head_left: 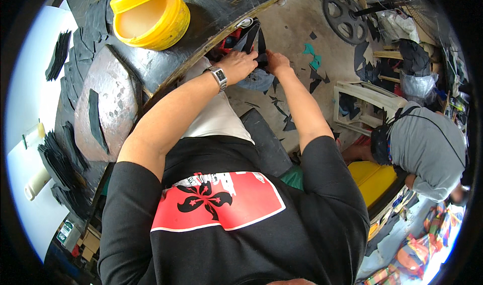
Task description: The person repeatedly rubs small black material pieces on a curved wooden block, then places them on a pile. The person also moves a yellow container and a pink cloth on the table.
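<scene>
Beside the table edge, low in front of me, my left hand (238,66), with a metal-banded watch (219,76) on its wrist, is closed with its fingers on a dark, strap-like piece (261,57). From the other side, my right hand (277,62) pinches the same piece; the two hands are a short gap apart. Blue denim-like cloth (256,80) hangs just beneath them. Behind the fingers are black and red items (232,39), whose kind I cannot make out. My fingertips are partly hidden.
A yellow tub (173,25) of pale paste, its lid tilted up, stands on the dark table (211,8). Left of it lie a worn metal-like slab (111,103) and stacks of black pieces (59,154). Scraps litter the floor (302,20). Another person (427,149) sits at right near a stool (370,98).
</scene>
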A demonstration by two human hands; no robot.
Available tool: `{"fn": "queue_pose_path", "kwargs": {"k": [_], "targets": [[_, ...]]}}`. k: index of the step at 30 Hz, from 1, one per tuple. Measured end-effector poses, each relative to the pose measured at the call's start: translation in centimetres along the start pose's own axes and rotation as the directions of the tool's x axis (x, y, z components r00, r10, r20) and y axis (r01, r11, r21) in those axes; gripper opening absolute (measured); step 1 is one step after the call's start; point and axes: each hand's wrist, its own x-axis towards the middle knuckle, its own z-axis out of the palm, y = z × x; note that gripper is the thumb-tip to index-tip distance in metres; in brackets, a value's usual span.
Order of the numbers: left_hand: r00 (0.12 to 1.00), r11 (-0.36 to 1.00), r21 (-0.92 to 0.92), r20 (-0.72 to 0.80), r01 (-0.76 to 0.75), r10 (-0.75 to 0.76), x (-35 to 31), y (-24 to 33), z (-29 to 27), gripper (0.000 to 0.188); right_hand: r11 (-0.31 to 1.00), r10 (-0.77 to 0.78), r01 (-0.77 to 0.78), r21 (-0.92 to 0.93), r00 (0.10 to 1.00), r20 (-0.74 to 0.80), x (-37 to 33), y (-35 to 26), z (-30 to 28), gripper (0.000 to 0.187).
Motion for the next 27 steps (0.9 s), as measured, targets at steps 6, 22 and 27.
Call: {"fn": "queue_pose_path", "kwargs": {"k": [6, 22, 27], "targets": [[1.000, 0.973, -0.233, -0.003, -0.003, 0.002, -4.0, 2.3, -1.7, 0.040, 0.942, 0.253, -0.190, 0.277, 0.943, -0.216, 2.6, 0.8, 4.7, 0.070], [0.955, 0.617, -0.775, -0.064, 0.135, -0.288, -19.9, 6.6, -10.7, 0.044, 0.573, 0.525, 0.052, 0.818, 0.743, -0.415, 1.9, 3.2, 7.9, 0.085], [0.852, 0.603, -0.772, -0.169, 0.198, -0.496, -25.8, 8.8, -14.1, 0.045, 0.511, 0.608, -0.078, 0.856, 0.737, -0.296, 0.3, 4.4, 6.8, 0.085]]}}
